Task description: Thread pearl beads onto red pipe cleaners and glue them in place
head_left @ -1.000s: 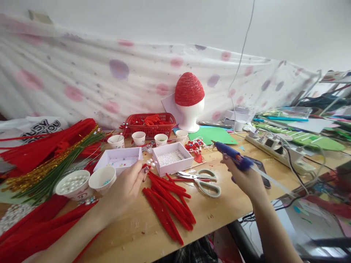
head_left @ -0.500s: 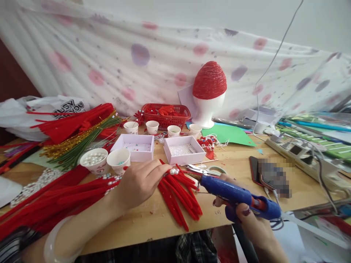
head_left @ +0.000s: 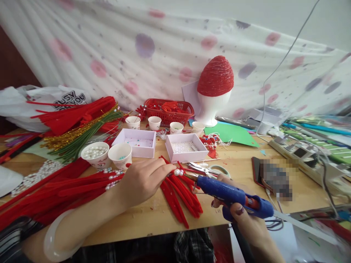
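My left hand is closed in a pinch on a beaded piece, whose white pearl beads stick out past the fingertips. How the piece runs on under the fingers is hidden. Just to the right, my right hand grips a blue hot glue gun by its handle. The gun's nozzle points left, close to the beads; I cannot tell whether it touches them. A white glue stick projects from its rear. Under the beads and nozzle, fuzzy red chenille stems fan out on the table.
Behind my hands stand paper cups of beads, two white box trays, scissors and a red basket. A white head form wears a red cap. Right are phones and a power strip.
The glue gun has come a little left, its nozzle now nearer the pearl beads. My left hand keeps its pinch. The whole view has shifted slightly.
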`<state>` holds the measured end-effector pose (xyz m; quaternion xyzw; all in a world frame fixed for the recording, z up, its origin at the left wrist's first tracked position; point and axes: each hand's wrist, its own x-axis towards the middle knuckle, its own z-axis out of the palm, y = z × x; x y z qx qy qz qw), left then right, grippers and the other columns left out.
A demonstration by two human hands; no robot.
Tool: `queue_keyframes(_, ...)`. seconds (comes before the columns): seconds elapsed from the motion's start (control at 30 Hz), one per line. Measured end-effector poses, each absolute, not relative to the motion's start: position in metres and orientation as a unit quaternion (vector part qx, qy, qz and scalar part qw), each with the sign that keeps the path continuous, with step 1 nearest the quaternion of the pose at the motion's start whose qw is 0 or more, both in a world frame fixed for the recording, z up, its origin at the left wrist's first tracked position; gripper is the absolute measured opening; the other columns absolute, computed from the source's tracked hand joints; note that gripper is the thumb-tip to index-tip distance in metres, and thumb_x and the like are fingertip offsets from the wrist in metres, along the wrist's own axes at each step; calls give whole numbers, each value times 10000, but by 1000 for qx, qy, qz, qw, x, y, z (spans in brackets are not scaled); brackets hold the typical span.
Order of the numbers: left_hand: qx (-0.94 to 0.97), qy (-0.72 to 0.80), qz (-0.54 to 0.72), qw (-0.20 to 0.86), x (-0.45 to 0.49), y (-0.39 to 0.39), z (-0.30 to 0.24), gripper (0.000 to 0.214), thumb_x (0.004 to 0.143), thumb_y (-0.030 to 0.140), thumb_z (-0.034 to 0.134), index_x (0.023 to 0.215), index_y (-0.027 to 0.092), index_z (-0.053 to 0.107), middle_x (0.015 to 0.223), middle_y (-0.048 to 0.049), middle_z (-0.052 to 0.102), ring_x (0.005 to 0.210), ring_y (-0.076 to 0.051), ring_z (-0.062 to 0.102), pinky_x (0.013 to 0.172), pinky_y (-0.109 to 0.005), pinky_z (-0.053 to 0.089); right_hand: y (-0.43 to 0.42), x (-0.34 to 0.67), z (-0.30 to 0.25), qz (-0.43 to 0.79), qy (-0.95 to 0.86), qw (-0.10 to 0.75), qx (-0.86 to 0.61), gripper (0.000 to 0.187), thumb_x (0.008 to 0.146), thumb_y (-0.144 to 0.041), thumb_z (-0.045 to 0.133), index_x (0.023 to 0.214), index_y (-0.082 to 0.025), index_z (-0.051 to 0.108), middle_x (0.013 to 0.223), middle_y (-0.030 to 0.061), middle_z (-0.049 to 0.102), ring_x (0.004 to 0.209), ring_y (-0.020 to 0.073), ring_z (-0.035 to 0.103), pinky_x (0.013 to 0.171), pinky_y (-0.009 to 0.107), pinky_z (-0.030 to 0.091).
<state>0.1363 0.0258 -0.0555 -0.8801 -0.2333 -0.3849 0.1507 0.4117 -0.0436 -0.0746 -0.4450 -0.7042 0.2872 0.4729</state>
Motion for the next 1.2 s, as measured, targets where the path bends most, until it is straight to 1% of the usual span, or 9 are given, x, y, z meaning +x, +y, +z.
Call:
queue_keyframes(0.13, -881, -229, -387, 149, 136, 26, -56, 227, 1003, 139, 411, 1023, 114, 636, 770, -66, 724, 650, -164, 684, 579, -269, 531, -44, 411, -74, 262, -711, 473, -450, 532, 883, -684, 482, 699, -219, 666, 635, 35, 679, 602, 206, 668, 684, 331, 540)
queue_keyframes(0.23, -882, -225, -387, 148, 136, 26, -57, 241, 1008, 138, 396, 1031, 109, 634, 778, -67, 724, 675, -161, 692, 605, -268, 548, -45, 412, -75, 250, -714, 462, -463, 502, 878, -671, 504, 725, -221, 668, 598, 31, 682, 589, 215, 679, 702, 345, 553)
queue_keyframes(0.33, -883, -220, -386, 153, 135, 27, -58, 242, 1009, 136, 392, 1042, 114, 631, 787, -62, 724, 679, -158, 688, 605, -265, 550, -44, 416, -78, 251, -696, 466, -486, 505, 843, -692, 535, 868, -213, 691, 533, 20, 652, 512, 218, 640, 620, 357, 555)
queue_keyframes(0.43, -882, -217, -388, 160, 135, 28, -58, 237, 1009, 139, 392, 1039, 119, 626, 774, -53, 720, 651, -156, 674, 580, -264, 539, -43, 422, -85, 265, -672, 474, -504, 582, 814, -693, 570, 1079, -186, 679, 519, 7, 627, 469, 216, 606, 549, 360, 549)
queue_keyframes(0.53, -881, -220, -387, 160, 136, 29, -57, 235, 1011, 143, 389, 1034, 121, 622, 771, -49, 720, 653, -151, 672, 584, -258, 536, -43, 425, -90, 278, -664, 475, -506, 598, 814, -661, 595, 1155, -174, 654, 530, 9, 623, 483, 216, 608, 513, 341, 538)
queue_keyframes(0.67, -881, -227, -382, 161, 136, 29, -57, 249, 1013, 142, 375, 1036, 128, 622, 779, -44, 720, 662, -141, 671, 587, -249, 528, -44, 417, -80, 286, -673, 478, -486, 572, 834, -685, 547, 1070, -181, 681, 542, 26, 637, 476, 210, 611, 493, 318, 519)
queue_keyframes(0.83, -881, -228, -382, 163, 136, 29, -58, 245, 1009, 135, 384, 1036, 127, 628, 777, -41, 718, 661, -144, 672, 577, -249, 513, -42, 406, -63, 314, -699, 447, -461, 576, 827, -724, 515, 1013, -212, 702, 673, 76, 706, 656, 275, 695, 645, 359, 558)
queue_keyframes(1.0, -878, -232, -384, 166, 135, 29, -58, 253, 1015, 155, 383, 1014, 126, 634, 758, -38, 712, 655, -145, 669, 566, -243, 500, -42, 409, -65, 336, -704, 432, -453, 601, 837, -752, 458, 1009, -228, 697, 690, 82, 706, 662, 281, 682, 665, 375, 539)
queue_keyframes(1.2, -879, -228, -386, 163, 135, 30, -58, 258, 1014, 153, 384, 1007, 121, 639, 764, -46, 713, 646, -147, 667, 553, -246, 493, -42, 406, -63, 295, -710, 437, -467, 597, 845, -748, 439, 753, -215, 689, 655, 84, 686, 637, 250, 654, 636, 345, 528)
